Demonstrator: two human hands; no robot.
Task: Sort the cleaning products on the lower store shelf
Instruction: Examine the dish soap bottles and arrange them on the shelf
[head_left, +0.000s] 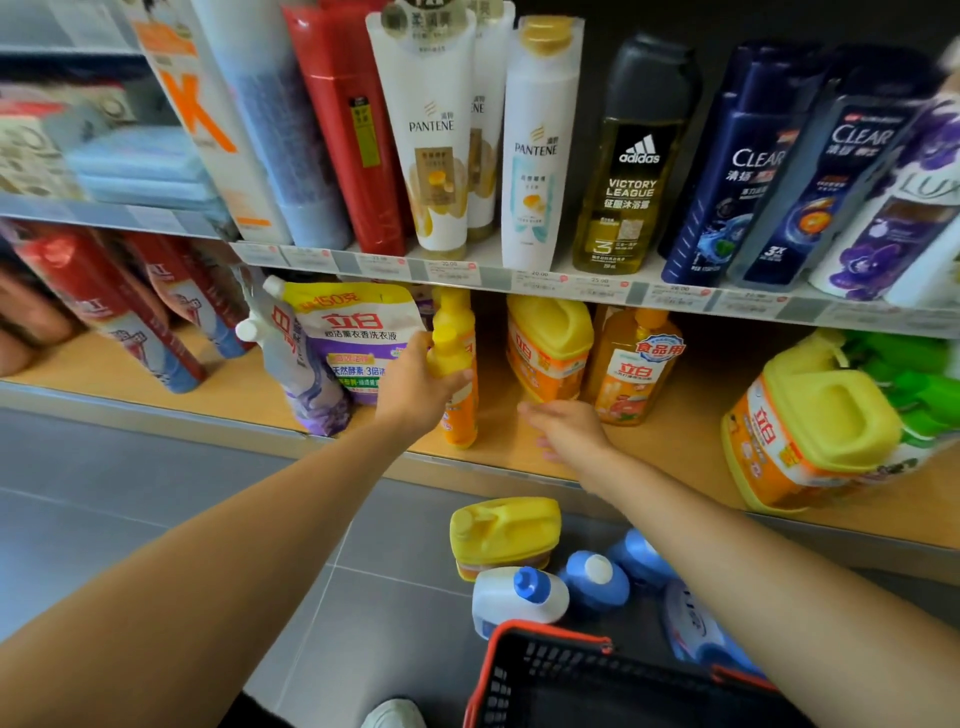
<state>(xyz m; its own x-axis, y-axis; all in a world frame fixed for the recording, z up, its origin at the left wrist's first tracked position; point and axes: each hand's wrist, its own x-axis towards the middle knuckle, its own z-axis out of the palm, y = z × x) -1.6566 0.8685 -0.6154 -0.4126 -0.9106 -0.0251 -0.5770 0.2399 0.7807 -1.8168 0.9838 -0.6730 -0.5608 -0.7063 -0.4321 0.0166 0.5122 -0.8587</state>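
My left hand (415, 387) grips a slim yellow bottle (457, 364) that stands upright near the front of the lower wooden shelf (670, 441). My right hand (569, 428) hovers just right of it, fingers relaxed, holding nothing. Behind it stand a yellow jug (548, 345) and an orange dish-soap bottle (631, 364). Left of the slim bottle lean laundry refill pouches (345, 348). A big yellow jug (810, 426) stands at the shelf's right end.
On the grey floor below sit a yellow jug (504, 535), a white bottle (519, 595) and blue bottles (597, 579). A black basket with red rim (545, 670) stands at my feet. Shampoo bottles (537, 145) fill the upper shelf.
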